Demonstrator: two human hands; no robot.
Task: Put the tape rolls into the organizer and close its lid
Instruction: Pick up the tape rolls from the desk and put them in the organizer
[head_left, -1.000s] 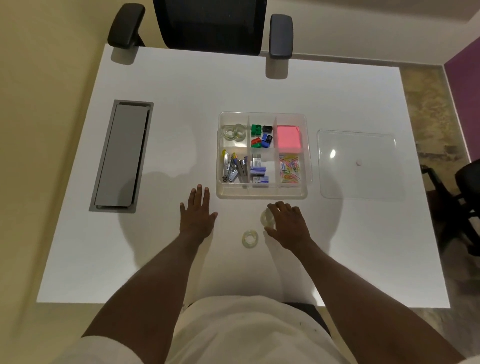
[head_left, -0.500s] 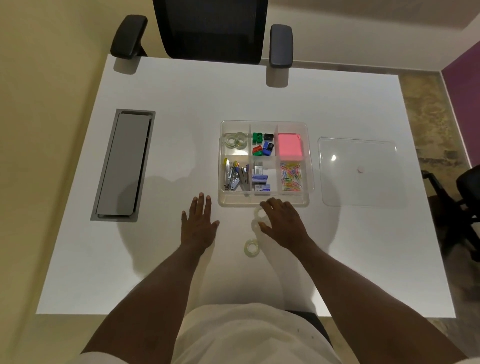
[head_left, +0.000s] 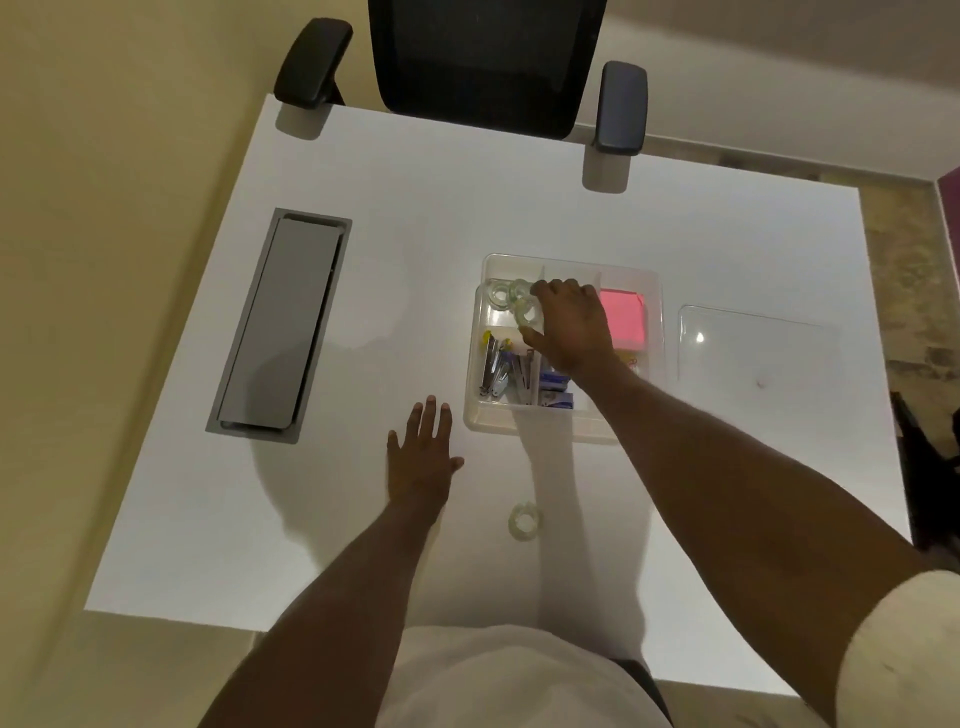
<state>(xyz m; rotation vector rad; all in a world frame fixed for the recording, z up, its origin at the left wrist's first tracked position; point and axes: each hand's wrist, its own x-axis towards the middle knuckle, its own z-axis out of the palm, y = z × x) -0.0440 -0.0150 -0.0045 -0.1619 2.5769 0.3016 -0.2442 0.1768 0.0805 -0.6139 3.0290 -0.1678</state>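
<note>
The clear organizer (head_left: 475, 415) sits open at the middle of the white table. My right hand (head_left: 571, 327) reaches over it, fingers closed on a clear tape roll (head_left: 527, 313) above the back-left compartment. Other tape rolls (head_left: 501, 295) lie in that compartment. One more tape roll (head_left: 523, 521) rests on the table in front of the organizer. My left hand (head_left: 422, 457) lies flat and empty on the table, left of the organizer's front corner. The transparent lid (head_left: 753, 353) lies on the table to the right of the organizer.
The organizer also holds staplers (head_left: 498, 366), staple boxes (head_left: 555, 392) and pink sticky notes (head_left: 623, 319). A grey cable hatch (head_left: 280, 325) is set into the table at the left. A black office chair (head_left: 483, 62) stands at the far edge.
My right hand lifted one tape roll from the table in front of the organizer and carried it forward over the back-left compartment. The left hand stayed flat on the table.
</note>
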